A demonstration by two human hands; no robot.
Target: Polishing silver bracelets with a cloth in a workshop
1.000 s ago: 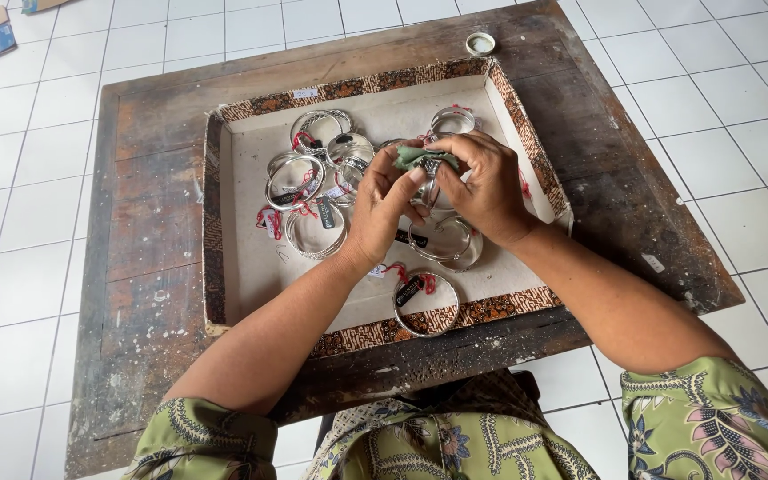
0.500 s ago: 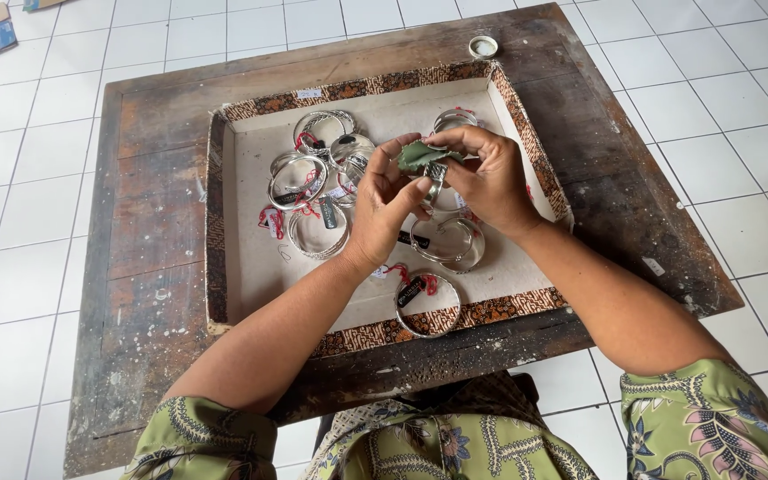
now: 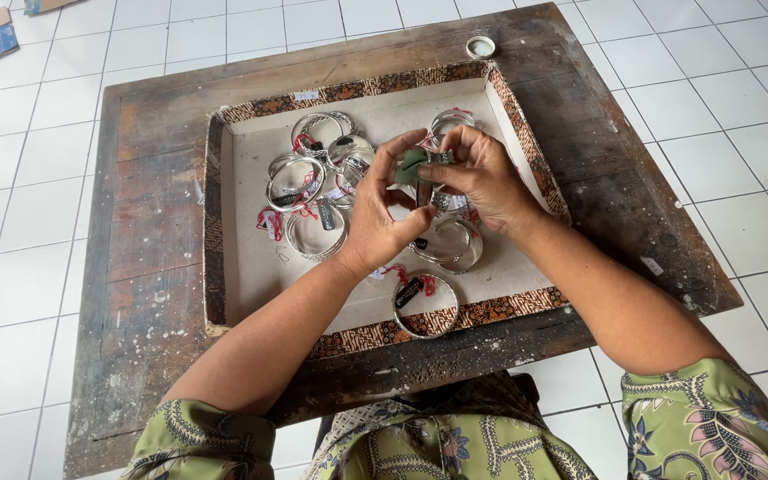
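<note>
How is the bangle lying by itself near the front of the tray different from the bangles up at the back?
The front bangle lies alone, touching no other; the back bangles overlap in a pile. The front bangle sits near the tray's patterned rim; the back bangles sit left of the left hand. Both are silvery rings with red strings and dark tags.

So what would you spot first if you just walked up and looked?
Probably the two hands meeting over the middle of the tray: the left hand and right hand pinch a small green cloth together. Next, the shiny silver bangles with red strings, scattered in the shallow patterned-rim tray on a worn wooden table.
</note>
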